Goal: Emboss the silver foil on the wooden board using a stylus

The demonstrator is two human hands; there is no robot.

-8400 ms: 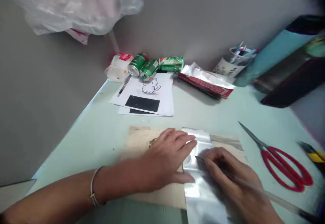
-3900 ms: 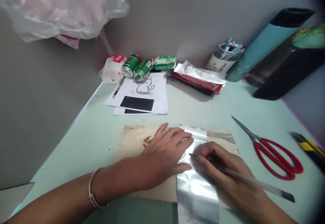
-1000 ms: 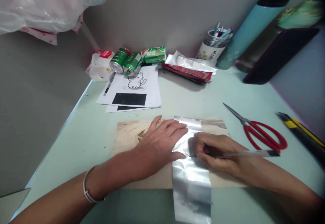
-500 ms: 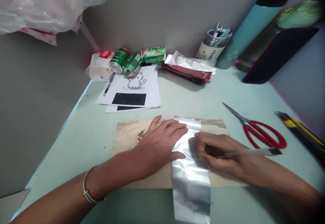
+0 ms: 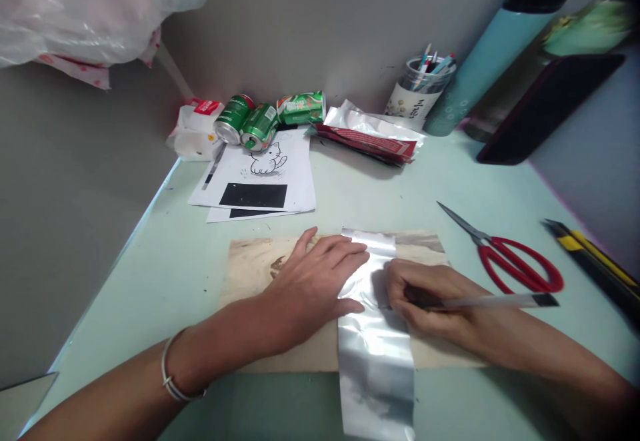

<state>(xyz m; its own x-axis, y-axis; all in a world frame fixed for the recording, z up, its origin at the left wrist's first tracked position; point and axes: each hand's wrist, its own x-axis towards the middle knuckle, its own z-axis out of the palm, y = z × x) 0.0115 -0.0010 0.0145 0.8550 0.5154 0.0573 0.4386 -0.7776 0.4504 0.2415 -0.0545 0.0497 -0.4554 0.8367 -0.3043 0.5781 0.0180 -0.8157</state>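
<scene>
A silvery strip of thin metal sheet (image 5: 376, 368) lies across a wooden board (image 5: 250, 254), its near end hanging past the board's front edge. My left hand (image 5: 320, 274) rests flat with fingers spread, the fingertips and thumb on the strip's left side and the palm over the board. In my right hand (image 5: 425, 291) is a pen (image 5: 500, 301) with a clear barrel and a black end. Its tip is down by the strip, mostly hidden by my fingers.
Red-handled scissors (image 5: 520, 264) and a yellow-black utility knife (image 5: 595, 264) lie to the right. Behind are printed sheets (image 5: 300, 181) with a cat drawing, green cans (image 5: 260, 126), a red-silver packet (image 5: 370, 141), a pen jar (image 5: 415, 94) and a blue bottle (image 5: 493, 61).
The pen's rear end has shifted very slightly to the right. Both hands and the metal strip stay practically where they were.
</scene>
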